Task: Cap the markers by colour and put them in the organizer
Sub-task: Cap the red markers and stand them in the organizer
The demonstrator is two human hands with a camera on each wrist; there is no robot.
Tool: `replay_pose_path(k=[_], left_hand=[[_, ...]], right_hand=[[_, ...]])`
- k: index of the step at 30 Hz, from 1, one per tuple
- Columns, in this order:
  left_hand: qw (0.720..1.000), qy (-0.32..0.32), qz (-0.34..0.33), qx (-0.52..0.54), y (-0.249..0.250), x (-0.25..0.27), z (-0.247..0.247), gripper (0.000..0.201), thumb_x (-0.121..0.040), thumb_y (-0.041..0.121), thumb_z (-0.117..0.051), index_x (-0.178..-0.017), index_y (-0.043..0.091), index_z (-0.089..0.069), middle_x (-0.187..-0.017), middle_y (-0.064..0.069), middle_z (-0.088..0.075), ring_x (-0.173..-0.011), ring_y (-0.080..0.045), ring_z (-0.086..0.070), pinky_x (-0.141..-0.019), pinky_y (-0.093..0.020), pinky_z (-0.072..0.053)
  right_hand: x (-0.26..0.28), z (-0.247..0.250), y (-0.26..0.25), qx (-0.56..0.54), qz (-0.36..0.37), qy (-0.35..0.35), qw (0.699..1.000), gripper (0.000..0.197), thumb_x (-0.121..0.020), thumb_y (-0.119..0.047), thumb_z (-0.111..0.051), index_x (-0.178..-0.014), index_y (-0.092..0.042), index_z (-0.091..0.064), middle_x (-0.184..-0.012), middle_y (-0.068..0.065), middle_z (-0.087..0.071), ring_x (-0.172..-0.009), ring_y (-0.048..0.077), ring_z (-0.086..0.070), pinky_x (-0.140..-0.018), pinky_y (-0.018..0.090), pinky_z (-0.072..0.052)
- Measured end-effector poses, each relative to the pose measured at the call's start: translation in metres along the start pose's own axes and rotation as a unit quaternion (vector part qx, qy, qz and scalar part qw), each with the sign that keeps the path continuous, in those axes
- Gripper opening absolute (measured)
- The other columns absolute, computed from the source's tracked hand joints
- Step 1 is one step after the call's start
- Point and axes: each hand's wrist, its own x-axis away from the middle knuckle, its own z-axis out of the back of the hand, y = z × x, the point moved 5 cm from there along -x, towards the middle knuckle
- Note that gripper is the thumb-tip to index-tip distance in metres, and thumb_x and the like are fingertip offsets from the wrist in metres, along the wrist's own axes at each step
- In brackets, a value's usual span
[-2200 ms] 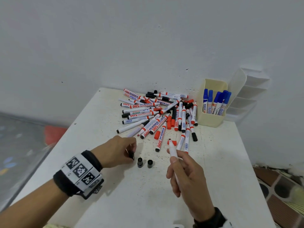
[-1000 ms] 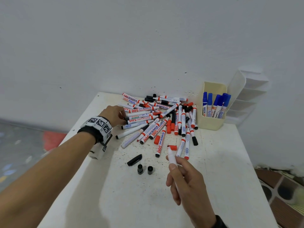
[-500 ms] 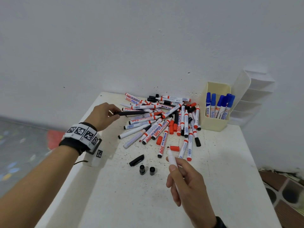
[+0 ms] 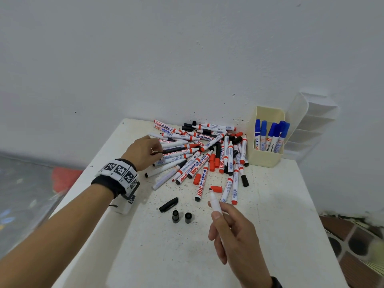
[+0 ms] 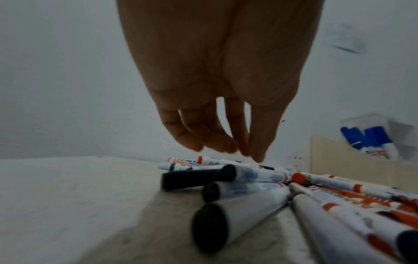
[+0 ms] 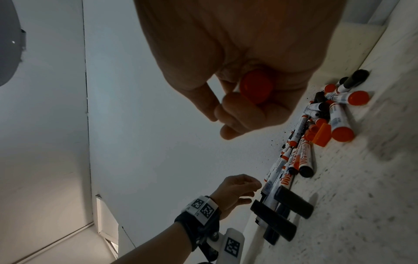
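From the head view, the right hand [image 4: 234,235] grips an uncapped white marker [image 4: 216,204], fingers curled round its barrel, tip pointing toward 12 o'clock. The left hand [image 4: 143,154] reaches into the pile of markers [image 4: 199,154] at about 11 o'clock from the right hand; whether its fingertips pinch the black-capped marker [image 4: 176,150] beneath them, I cannot tell. Three loose black caps [image 4: 176,213] lie on the white desk [image 4: 280,215] between the hands, and a loose red cap [image 4: 216,188] sits just beyond the held marker's tip. The cream organizer [image 4: 266,154] stands at 2 o'clock, holding blue-capped markers [image 4: 270,134].

In the left wrist view, the left hand [image 5: 221,89] hangs over the pile with fingers [image 5: 192,135] loosely bent, apparently clear of the markers.

In the right wrist view, the right hand [image 6: 244,71] wraps the marker, whose red end [image 6: 256,88] shows between the curled fingers.
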Motion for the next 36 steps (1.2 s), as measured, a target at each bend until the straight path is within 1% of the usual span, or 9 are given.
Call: replay_pose_path(k=[3, 5, 7, 11, 16, 20, 26, 30, 36], left_hand=[[0.995, -0.084, -0.059, -0.008, 0.027, -0.004, -0.011, 0.006, -0.090, 0.025, -0.066, -0.084, 0.023, -0.068, -0.084, 0.008, -0.067, -0.078, -0.012, -0.059, -0.067, -0.019, -0.041], [0.989, -0.120, -0.087, -0.024, 0.043, -0.010, -0.018, 0.010, -0.092, 0.023, -0.063, -0.096, 0.022, -0.072, -0.090, 0.009, -0.067, -0.082, -0.009, -0.059, -0.070, -0.016, -0.040], [0.984, -0.141, -0.102, -0.029, 0.056, -0.018, -0.026, 0.017, -0.095, 0.024, -0.061, -0.107, 0.021, -0.073, -0.097, 0.007, -0.067, -0.085, -0.008, -0.059, -0.076, -0.019, -0.043], [0.980, -0.146, -0.127, -0.047, 0.087, -0.042, -0.040, 0.023, -0.097, 0.026, -0.057, -0.115, 0.023, -0.071, -0.106, 0.002, -0.070, -0.085, -0.011, -0.062, -0.083, -0.028, -0.051], [0.976, -0.149, -0.129, -0.089, 0.116, -0.071, -0.060, 0.031, -0.099, 0.028, -0.054, -0.126, 0.021, -0.065, -0.111, 0.000, -0.069, -0.080, -0.013, -0.057, -0.074, -0.025, -0.044], [0.980, -0.129, -0.089, -0.119, 0.121, -0.089, -0.069, 0.041, -0.095, 0.030, -0.055, -0.136, 0.023, -0.056, -0.123, -0.005, -0.066, -0.102, -0.024, -0.064, -0.085, -0.034, -0.053], [0.968, -0.126, -0.089, -0.197, 0.127, -0.102, -0.081, 0.034, -0.095, 0.036, -0.054, -0.125, 0.023, -0.060, -0.109, -0.004, -0.067, -0.092, -0.024, -0.064, -0.070, -0.030, -0.051], [0.967, -0.112, -0.070, -0.218, 0.131, -0.107, -0.082, 0.030, -0.093, 0.042, -0.055, -0.110, 0.019, -0.062, -0.100, -0.004, -0.067, -0.086, -0.024, -0.064, -0.073, -0.034, -0.056], [0.967, -0.078, -0.057, -0.236, 0.131, -0.111, -0.081, 0.027, -0.092, 0.041, -0.059, -0.106, 0.018, -0.060, -0.104, -0.004, -0.064, -0.091, -0.024, -0.063, -0.071, -0.032, -0.049]], right_hand=[[-0.001, 0.001, 0.000, 0.000, -0.005, 0.002, 1.000, 0.023, -0.099, -0.021, -0.049, -0.119, -0.025, -0.059, -0.062, 0.003, -0.060, -0.038, 0.010, -0.040, -0.036, 0.021, -0.036], [-0.002, 0.002, 0.000, 0.001, -0.006, 0.002, 1.000, 0.023, -0.099, -0.021, -0.049, -0.119, -0.025, -0.059, -0.062, 0.003, -0.060, -0.038, 0.009, -0.040, -0.036, 0.021, -0.036], [-0.002, 0.003, -0.001, 0.001, -0.005, 0.004, 1.000, 0.023, -0.098, -0.021, -0.049, -0.119, -0.025, -0.059, -0.062, 0.003, -0.060, -0.038, 0.009, -0.040, -0.036, 0.021, -0.036], [-0.003, 0.006, 0.000, -0.002, -0.006, 0.008, 1.000, 0.023, -0.099, -0.021, -0.049, -0.118, -0.027, -0.060, -0.063, 0.004, -0.060, -0.038, 0.009, -0.039, -0.036, 0.021, -0.036], [-0.002, 0.014, 0.000, -0.013, -0.008, 0.016, 1.000, 0.024, -0.098, -0.024, -0.049, -0.120, -0.026, -0.060, -0.063, 0.005, -0.059, -0.039, 0.010, -0.039, -0.037, 0.022, -0.035], [-0.001, 0.023, 0.002, -0.021, -0.021, 0.026, 0.999, 0.027, -0.097, -0.025, -0.050, -0.122, -0.021, -0.059, -0.063, 0.005, -0.060, -0.038, 0.008, -0.039, -0.037, 0.020, -0.035], [-0.001, 0.029, -0.001, -0.037, -0.019, 0.037, 0.998, 0.029, -0.095, -0.026, -0.050, -0.122, -0.022, -0.060, -0.061, 0.004, -0.058, -0.037, 0.008, -0.039, -0.036, 0.020, -0.034], [-0.001, 0.031, -0.002, -0.043, -0.019, 0.038, 0.998, 0.034, -0.089, -0.035, -0.050, -0.120, -0.023, -0.060, -0.061, 0.004, -0.058, -0.037, 0.008, -0.039, -0.037, 0.020, -0.035], [0.000, 0.031, 0.002, -0.037, -0.029, 0.033, 0.998, 0.025, -0.097, -0.026, -0.049, -0.119, -0.027, -0.059, -0.062, 0.002, -0.059, -0.038, 0.006, -0.040, -0.039, 0.019, -0.037]])
